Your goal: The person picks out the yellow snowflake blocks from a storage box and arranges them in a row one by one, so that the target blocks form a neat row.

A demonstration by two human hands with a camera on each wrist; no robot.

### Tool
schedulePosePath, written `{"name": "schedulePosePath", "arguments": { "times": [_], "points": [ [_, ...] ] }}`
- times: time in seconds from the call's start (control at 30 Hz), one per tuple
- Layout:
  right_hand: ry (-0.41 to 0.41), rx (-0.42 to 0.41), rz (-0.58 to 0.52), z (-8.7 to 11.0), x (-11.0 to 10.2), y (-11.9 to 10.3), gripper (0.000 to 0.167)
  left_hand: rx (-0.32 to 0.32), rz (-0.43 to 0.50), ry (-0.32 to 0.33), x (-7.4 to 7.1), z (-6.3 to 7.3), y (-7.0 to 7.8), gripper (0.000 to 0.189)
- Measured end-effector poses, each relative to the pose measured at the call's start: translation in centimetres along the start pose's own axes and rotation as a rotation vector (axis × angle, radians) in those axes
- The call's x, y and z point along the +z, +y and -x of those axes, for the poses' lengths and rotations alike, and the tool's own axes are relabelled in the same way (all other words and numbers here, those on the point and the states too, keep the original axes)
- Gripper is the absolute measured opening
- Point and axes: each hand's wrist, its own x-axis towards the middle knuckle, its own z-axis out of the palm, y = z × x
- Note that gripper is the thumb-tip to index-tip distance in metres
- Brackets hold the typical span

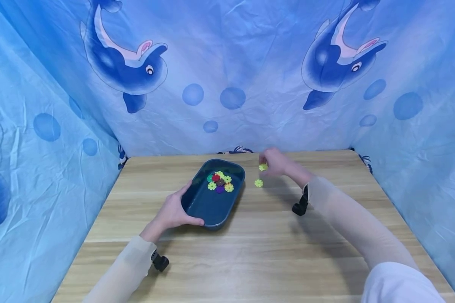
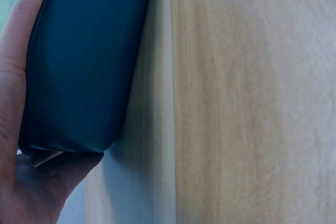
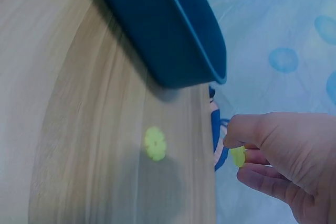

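A dark blue plastic tray (image 1: 206,206) stands on the table, tilted slightly in line with the left arm. My left hand (image 1: 173,209) grips its near left corner, thumb along the near end and fingers along the left side. Inside lie several flower-shaped plastic discs (image 1: 220,182) in yellow, green, red, brown and purple. Right of the tray, my right hand (image 1: 274,162) pinches a yellow flower-shaped disc (image 3: 238,156) between thumb and fingers, above the table. A second yellow disc (image 1: 258,183) lies flat on the wood below that hand.
The light wooden table (image 1: 250,261) meets a blue curtain (image 1: 231,63) printed with dolphins at its back edge, and more curtain hangs at both sides. Black wrist cameras (image 1: 300,207) hang below each forearm.
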Motion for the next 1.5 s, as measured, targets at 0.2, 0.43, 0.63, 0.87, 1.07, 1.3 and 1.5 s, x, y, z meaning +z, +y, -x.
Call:
{"name": "schedulePosePath", "arguments": {
  "times": [0.2,0.43,0.63,0.87,1.07,1.3,1.5],
  "points": [
    [-0.007,0.015,0.016,0.7,0.5,1.3,0.028,-0.001,0.005,0.004,0.0,-0.3,0.2,0.141],
    [-0.039,0.032,0.010,1.4,2.4,2.3,0.021,0.000,-0.003,0.002,0.2,-0.1,0.2,0.142],
    [-0.072,0.017,0.007,1.1,3.8,2.4,0.021,-0.019,0.006,0.006,-0.2,0.2,0.0,0.141],
    [-0.113,0.054,-0.045,0.9,4.7,2.3,0.022,-0.030,-0.006,0.003,-0.6,0.4,0.0,0.141],
    [-0.116,0.079,-0.039,1.4,5.1,2.6,0.022,-0.006,0.019,0.001,-0.3,0.2,0.1,0.141],
    [-0.126,0.048,-0.042,1.1,5.1,2.9,0.023,-0.020,0.011,-0.003,-0.3,0.1,0.2,0.141],
    [-0.106,0.020,-0.062,0.6,3.8,3.4,0.023,-0.020,0.024,-0.007,0.0,-0.2,0.2,0.142]
  ]
}}
